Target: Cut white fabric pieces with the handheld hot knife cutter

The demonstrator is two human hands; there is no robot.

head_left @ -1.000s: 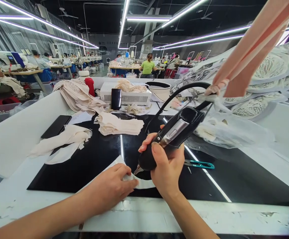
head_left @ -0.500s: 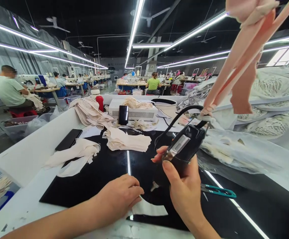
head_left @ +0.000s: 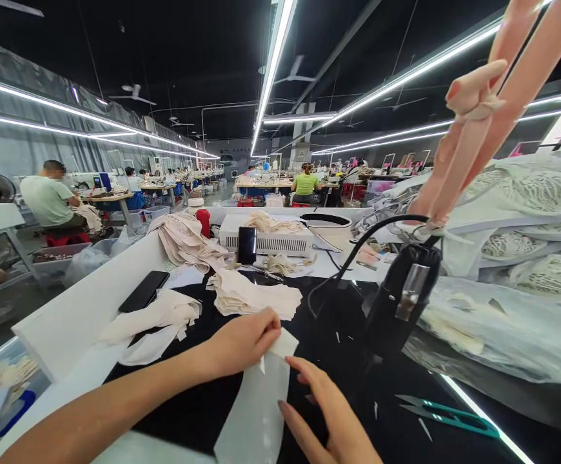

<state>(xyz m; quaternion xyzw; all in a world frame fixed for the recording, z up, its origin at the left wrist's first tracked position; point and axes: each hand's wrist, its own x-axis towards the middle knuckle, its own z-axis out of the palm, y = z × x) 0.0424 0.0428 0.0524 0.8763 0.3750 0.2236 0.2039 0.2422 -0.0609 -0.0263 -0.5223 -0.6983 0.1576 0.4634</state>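
My left hand [head_left: 249, 341] is closed, its fingertips pinched at the upper end of a cream fabric piece [head_left: 284, 345]. Below it a pale, slightly see-through curved strip [head_left: 256, 412] runs toward me; whether the two are one piece I cannot tell. My right hand [head_left: 331, 412] has thumb and forefinger apart at the strip's right edge. To the right, the black corded hand tool [head_left: 403, 296] with a metal plate hangs from knotted pink fabric strips [head_left: 469, 142], out of both hands. Teal thread snips [head_left: 454, 415] lie on the black board [head_left: 343, 367].
Stacked cream fabric pieces [head_left: 254, 293] and loose scraps [head_left: 155, 319] lie ahead and left. A black phone [head_left: 144, 291] rests flat; another phone [head_left: 247, 245] leans on a white vented box [head_left: 280, 241]. Bagged pieces [head_left: 507, 322] fill the right. People sit at sewing tables beyond.
My right hand has let go of the black tool, which now hangs farther right. That hand moved down and left to the pale strip. My left hand moved up slightly and pinches the fabric.
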